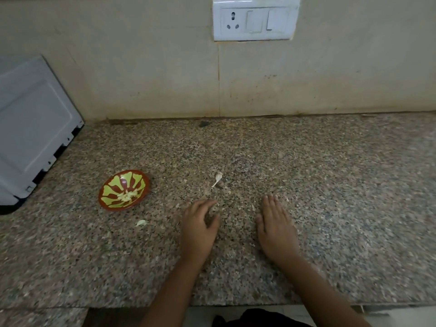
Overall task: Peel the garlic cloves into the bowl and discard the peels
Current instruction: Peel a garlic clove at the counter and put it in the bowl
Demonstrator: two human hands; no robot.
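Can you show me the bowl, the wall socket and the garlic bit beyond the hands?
Bowl (113,185), head view, bare inside wall.
Wall socket (256,22), head view, middle of plate.
Garlic bit (219,176), head view, its fat end.

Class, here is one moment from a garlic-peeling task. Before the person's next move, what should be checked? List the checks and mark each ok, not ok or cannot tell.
1. Bowl upright on the granite countertop, left of the hands: ok.
2. Peeled garlic in the bowl: ok, pale pieces lie in it.
3. Hands free: ok. Left hand and right hand rest on the countertop, holding nothing.
4. Peels discarded: not ok. A pale stalked scrap lies beyond the hands, and a pale piece lies near the bowl.
5. Whether the pale piece is peel or clove: cannot tell.
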